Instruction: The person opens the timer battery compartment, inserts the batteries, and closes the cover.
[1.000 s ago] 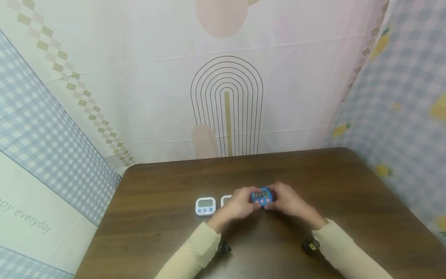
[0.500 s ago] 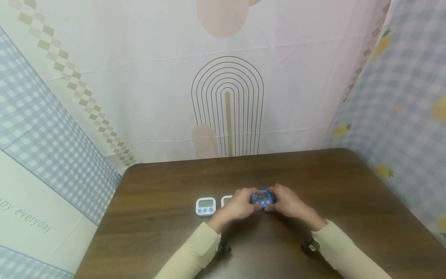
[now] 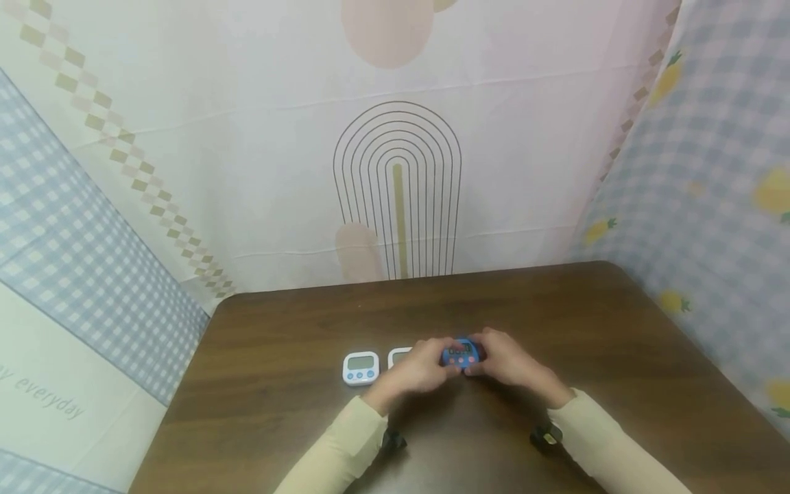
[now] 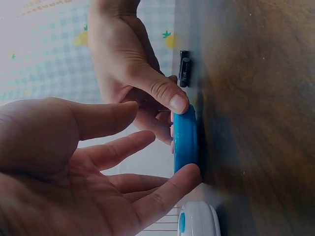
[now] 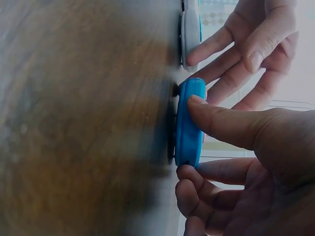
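Blue timer (image 3: 459, 353) sat flat on the brown table (image 3: 617, 357), pinched at its edges by left hand (image 3: 422, 367) and right hand (image 3: 506, 360), two white timers (image 3: 361, 368) to its left.

Blue timer (image 3: 460, 353), dark brown wood-grain table (image 3: 617, 343)

We see a dark wooden table (image 3: 617, 357) with a white timer with blue buttons (image 3: 361, 368) lying on it at the left. Just right of it a second white timer (image 3: 398, 356) is mostly hidden, so we can only suppose it is alike. Behind the table hangs a cloth backdrop (image 3: 247, 137) printed with a striped arch (image 3: 398, 185); checked cloths (image 3: 710, 171) flank it.
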